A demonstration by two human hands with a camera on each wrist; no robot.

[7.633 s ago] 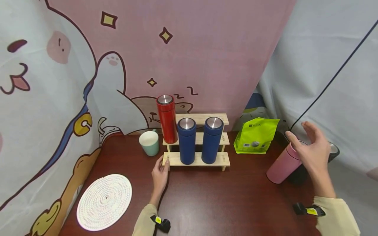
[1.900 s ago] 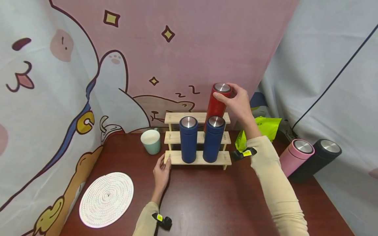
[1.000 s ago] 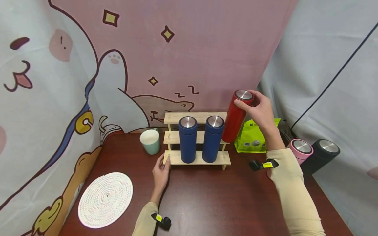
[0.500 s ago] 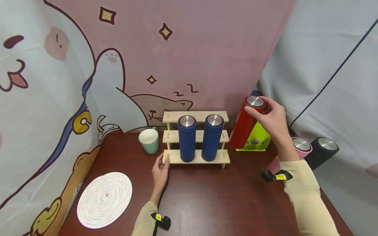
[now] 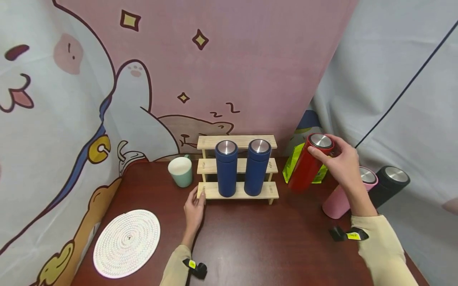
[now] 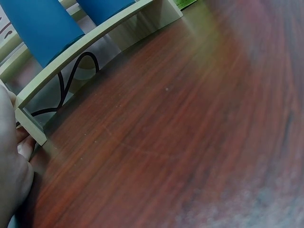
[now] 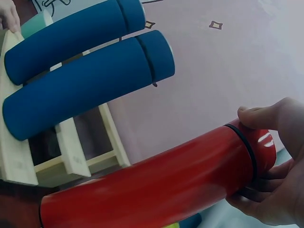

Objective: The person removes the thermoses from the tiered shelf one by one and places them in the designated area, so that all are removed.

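Note:
My right hand (image 5: 341, 161) grips a red thermos bottle (image 5: 307, 167) around its upper end, right of the wooden stand. In the right wrist view the thumb lies on one side of the red bottle (image 7: 152, 183) and the fingers curl round the other. My left hand (image 5: 194, 210) holds the front left corner of the three-step wooden stand (image 5: 237, 191), thumb on top of the lowest step. Two blue thermos bottles (image 5: 226, 171) (image 5: 257, 169) stand upright on that step. The left wrist view shows fingers tucked behind the stand's leg (image 6: 31, 126).
A green-and-white mug (image 5: 181, 172) stands left of the stand, with a round woven mat (image 5: 127, 243) nearer the front left. At right, a pink bottle (image 5: 336, 203) and a black bottle (image 5: 388, 184) stand side by side. A lime-green bag (image 5: 294, 161) is partly hidden behind the red bottle.
The red bottle was first on the stand's left side, then over its right end. My right hand has carried it rightward and lower, off the stand. My left hand has stayed at the corner.

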